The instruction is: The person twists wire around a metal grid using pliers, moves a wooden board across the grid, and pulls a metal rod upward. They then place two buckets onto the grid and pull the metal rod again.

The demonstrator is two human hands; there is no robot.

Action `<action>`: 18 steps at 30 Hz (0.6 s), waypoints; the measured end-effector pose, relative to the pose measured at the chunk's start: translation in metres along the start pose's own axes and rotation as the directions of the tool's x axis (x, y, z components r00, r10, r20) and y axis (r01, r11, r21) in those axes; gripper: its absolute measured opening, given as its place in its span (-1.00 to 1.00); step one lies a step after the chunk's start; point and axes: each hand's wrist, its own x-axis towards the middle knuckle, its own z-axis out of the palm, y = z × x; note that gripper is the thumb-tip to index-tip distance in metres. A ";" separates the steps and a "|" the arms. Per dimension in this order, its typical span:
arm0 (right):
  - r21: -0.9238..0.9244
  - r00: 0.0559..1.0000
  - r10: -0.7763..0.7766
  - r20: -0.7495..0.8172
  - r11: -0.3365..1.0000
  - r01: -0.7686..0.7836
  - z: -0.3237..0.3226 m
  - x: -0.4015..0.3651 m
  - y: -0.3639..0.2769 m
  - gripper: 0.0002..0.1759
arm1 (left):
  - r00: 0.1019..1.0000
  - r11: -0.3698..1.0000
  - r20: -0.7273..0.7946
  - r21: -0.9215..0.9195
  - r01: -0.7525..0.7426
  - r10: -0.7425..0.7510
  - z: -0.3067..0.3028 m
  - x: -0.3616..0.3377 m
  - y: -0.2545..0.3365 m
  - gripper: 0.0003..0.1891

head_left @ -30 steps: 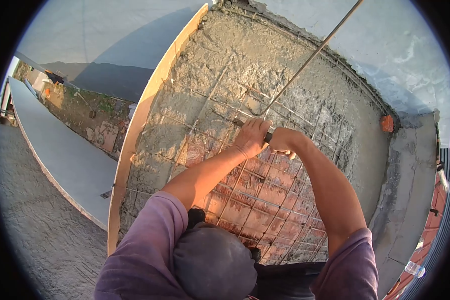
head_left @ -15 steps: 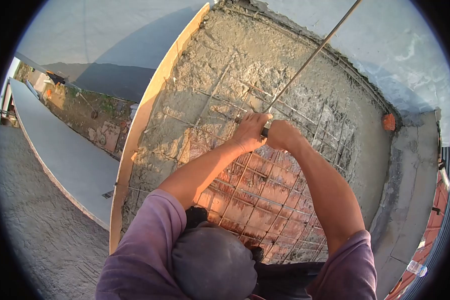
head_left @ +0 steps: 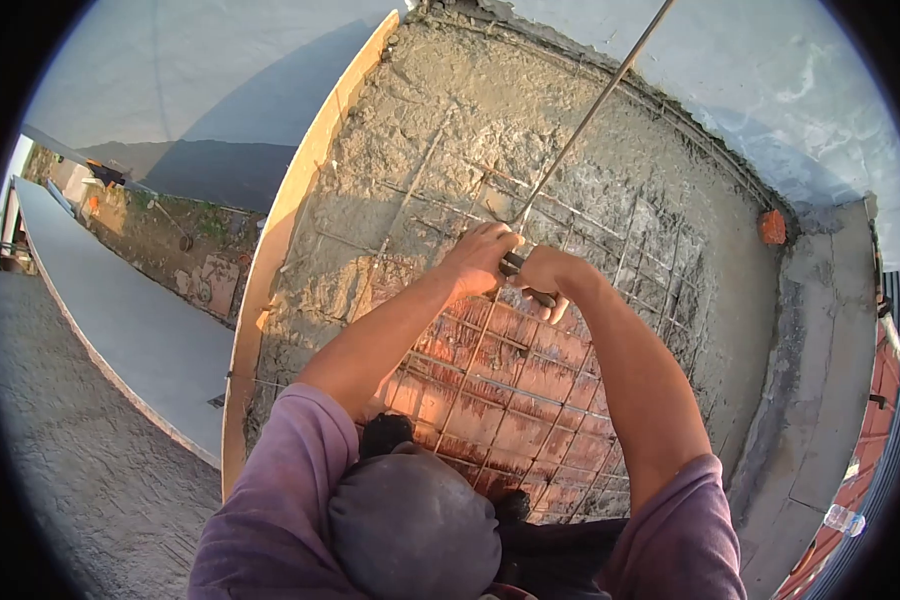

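Observation:
My right hand (head_left: 555, 272) is closed around the dark handles of what looks like a pair of pliers (head_left: 543, 298); its jaws are hidden. My left hand (head_left: 482, 258) is curled closed against the tool's other end, and what lies in its fingers is hidden. Right by both hands is the lower end of a long thin steel rod (head_left: 592, 115), which slants out of the top of the view. Under the hands runs a grid of steel reinforcing bars (head_left: 490, 378), half sunk in wet concrete toward the far side.
Rough wet concrete (head_left: 450, 80) surrounds the grid, bounded on the left by a curved wooden board (head_left: 285, 215). Reddish formwork (head_left: 515, 400) shows beneath the near bars. A brick piece (head_left: 773, 227) lies by the right concrete ledge (head_left: 820, 330). A capped head (head_left: 415, 525) is at the bottom.
The view has shifted a little. My right hand has loosened and turned slightly, so more of the tool's dark handles shows. Both hands remain at the rod's foot.

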 end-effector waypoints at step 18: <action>0.475 0.948 -0.274 0.161 0.863 0.169 0.067 -0.064 0.208 -0.35 | 0.980 0.890 0.022 -0.423 -0.172 0.200 0.006 -0.016 0.101 -0.77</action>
